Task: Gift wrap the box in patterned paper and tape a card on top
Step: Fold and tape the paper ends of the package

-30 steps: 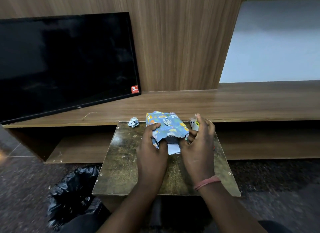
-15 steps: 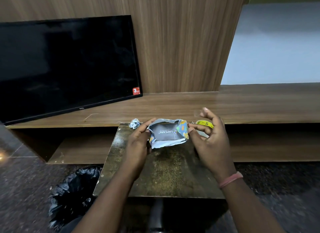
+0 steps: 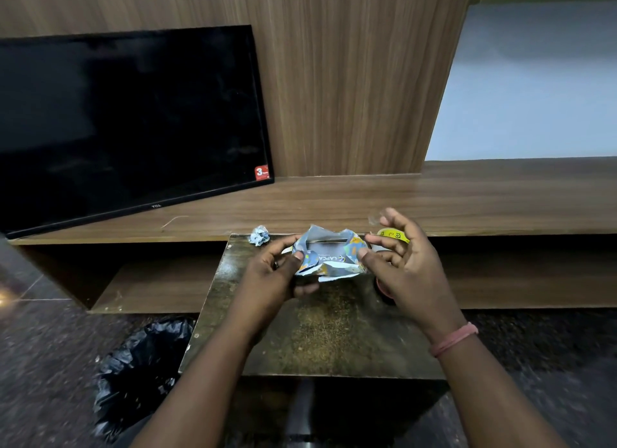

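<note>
A small grey box [image 3: 329,254] half covered in blue patterned paper is held just above the far end of a small worn table [image 3: 317,334], its printed side facing me. My left hand [image 3: 270,277] grips its left end, thumb on the paper. My right hand [image 3: 407,274] pinches the paper at the right end with thumb and forefinger. A scrap of clear tape seems stuck to a raised fingertip. A yellow-cored tape roll [image 3: 395,235] lies behind that hand. No card is visible.
A crumpled ball of patterned paper [image 3: 259,235] lies at the table's far left corner. Behind runs a long wooden shelf [image 3: 467,200] with a black TV [image 3: 127,120] leaning on it. A black bin bag [image 3: 140,364] sits on the floor to the left.
The box was tipped up from lying flat, so its grey printed side now faces me. My right hand moved from the near edge to the right end, and both hands shifted farther from me.
</note>
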